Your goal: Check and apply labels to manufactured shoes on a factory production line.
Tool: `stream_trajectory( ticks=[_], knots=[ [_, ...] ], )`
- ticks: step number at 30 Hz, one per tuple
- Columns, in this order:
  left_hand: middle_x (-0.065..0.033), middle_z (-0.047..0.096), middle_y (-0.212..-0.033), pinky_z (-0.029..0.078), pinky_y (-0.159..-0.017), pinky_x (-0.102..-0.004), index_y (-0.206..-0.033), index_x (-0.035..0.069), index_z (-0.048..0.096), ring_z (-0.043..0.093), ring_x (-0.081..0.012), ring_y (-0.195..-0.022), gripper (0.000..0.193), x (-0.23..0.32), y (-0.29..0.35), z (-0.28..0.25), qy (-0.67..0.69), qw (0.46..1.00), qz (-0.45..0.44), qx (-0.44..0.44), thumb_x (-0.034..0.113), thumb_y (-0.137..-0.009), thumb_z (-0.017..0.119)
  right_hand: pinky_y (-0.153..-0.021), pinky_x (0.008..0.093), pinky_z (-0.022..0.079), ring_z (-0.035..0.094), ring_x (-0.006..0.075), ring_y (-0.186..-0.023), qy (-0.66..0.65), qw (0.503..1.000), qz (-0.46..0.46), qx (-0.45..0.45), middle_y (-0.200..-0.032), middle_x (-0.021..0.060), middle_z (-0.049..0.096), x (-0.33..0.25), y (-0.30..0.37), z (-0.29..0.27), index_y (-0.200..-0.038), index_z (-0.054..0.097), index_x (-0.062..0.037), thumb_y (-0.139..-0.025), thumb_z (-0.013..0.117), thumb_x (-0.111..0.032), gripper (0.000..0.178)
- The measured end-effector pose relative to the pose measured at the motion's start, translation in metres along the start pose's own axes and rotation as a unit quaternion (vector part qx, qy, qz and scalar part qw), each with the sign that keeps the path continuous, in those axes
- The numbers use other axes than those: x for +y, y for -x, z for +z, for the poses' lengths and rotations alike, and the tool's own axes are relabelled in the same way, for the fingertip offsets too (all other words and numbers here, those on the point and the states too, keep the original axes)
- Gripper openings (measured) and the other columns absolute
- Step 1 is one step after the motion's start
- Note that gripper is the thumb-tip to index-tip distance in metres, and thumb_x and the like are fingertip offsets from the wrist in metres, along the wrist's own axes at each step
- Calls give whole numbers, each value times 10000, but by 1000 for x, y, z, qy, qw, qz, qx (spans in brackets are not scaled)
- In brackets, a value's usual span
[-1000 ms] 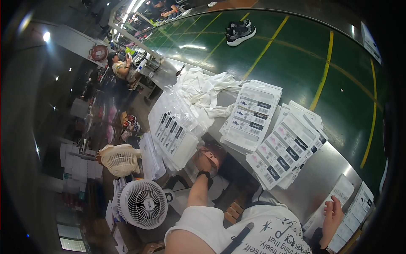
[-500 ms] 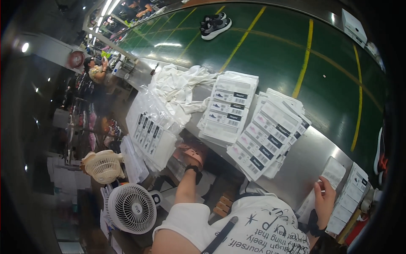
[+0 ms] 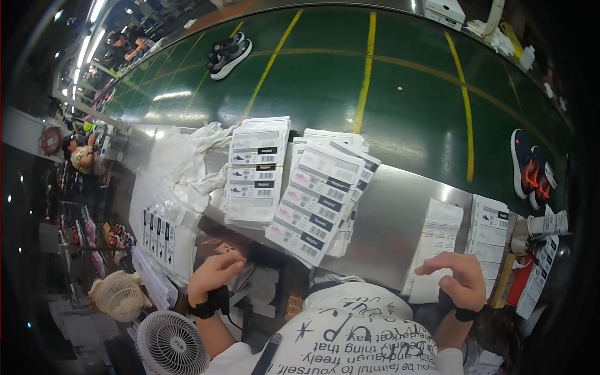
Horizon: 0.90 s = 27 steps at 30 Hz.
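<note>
My left hand hangs over the table's front edge, between the plastic-wrapped label sheets and the dark gap below. Its fingers bend loosely with nothing seen in them. My right hand hovers by a stack of long printed paper slips, thumb and fingers apart and nothing gripped. Whether a fingertip touches the slips I cannot tell. Between the hands lie a rubber-banded stack of shoe-label sheets and a fanned stack with pink shoe pictures. Another label stack is right of the slips.
Beyond the metal table runs a green conveyor belt with yellow lines. It carries black-grey shoes and dark shoes with orange. White cloth or tissue is heaped at left. Two fans stand at lower left.
My view has turned right, bringing the dark and orange shoes further in. My left hand has come up from the dark gap below the table edge. My right hand has shifted lower beside the slips.
</note>
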<state>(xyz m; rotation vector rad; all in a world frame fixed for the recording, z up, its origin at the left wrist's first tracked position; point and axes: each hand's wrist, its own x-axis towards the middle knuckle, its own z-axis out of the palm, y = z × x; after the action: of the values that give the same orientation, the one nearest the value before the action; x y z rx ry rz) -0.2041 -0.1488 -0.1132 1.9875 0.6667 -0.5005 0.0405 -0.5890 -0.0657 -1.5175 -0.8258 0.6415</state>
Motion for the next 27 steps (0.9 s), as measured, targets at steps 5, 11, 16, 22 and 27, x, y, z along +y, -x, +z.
stream_trajectory(
  ticks=[5, 11, 16, 22, 27],
  knots=[
    [-118, 666, -1012, 482, -801, -296, -1073, -6, 622, 632, -198, -919, 268, 163, -45, 35, 0, 970, 244, -22, 103, -828, 628, -998, 548, 341, 419, 451, -1235, -260, 894, -282, -230, -1246, 354, 465, -55, -30, 11, -1176, 534, 120, -954, 395, -480, 654],
    [-150, 639, -966, 490, -712, -368, -1067, 27, 597, 620, -299, -846, 276, 271, -106, 131, -157, 817, 522, -189, 187, -844, 616, -916, 530, 431, 514, 473, -1095, -182, 766, -612, -75, -1207, 327, 519, -115, -22, 52, -1189, 535, 109, -996, 237, -451, 663],
    [-161, 628, -984, 489, -763, -378, -1077, 18, 598, 609, -324, -895, 284, 294, -131, 173, -274, 727, 580, -246, 176, -841, 615, -911, 524, 439, 515, 480, -1079, -141, 732, -667, -15, -1237, 309, 512, -144, -6, 53, -1211, 533, 90, -995, 206, -462, 677],
    [-171, 573, -1172, 480, -844, -373, -1149, 27, 564, 593, -327, -998, 365, 319, -126, 201, -220, 672, 613, -353, 202, -835, 627, -916, 614, 393, 491, 497, -1097, -198, 843, -495, -74, -1206, 289, 521, -127, 14, 7, -1169, 546, 83, -968, 314, -486, 647],
    [-102, 496, -1315, 471, -894, -323, -1280, 45, 487, 568, -215, -1097, 402, 320, -168, 215, 3, 772, 299, -560, 230, -928, 549, -869, 370, 462, 570, 274, -1067, 98, 955, -235, 155, -1158, 197, 586, -90, -20, -53, -1260, 500, 8, -908, 541, -360, 511]
  ],
)
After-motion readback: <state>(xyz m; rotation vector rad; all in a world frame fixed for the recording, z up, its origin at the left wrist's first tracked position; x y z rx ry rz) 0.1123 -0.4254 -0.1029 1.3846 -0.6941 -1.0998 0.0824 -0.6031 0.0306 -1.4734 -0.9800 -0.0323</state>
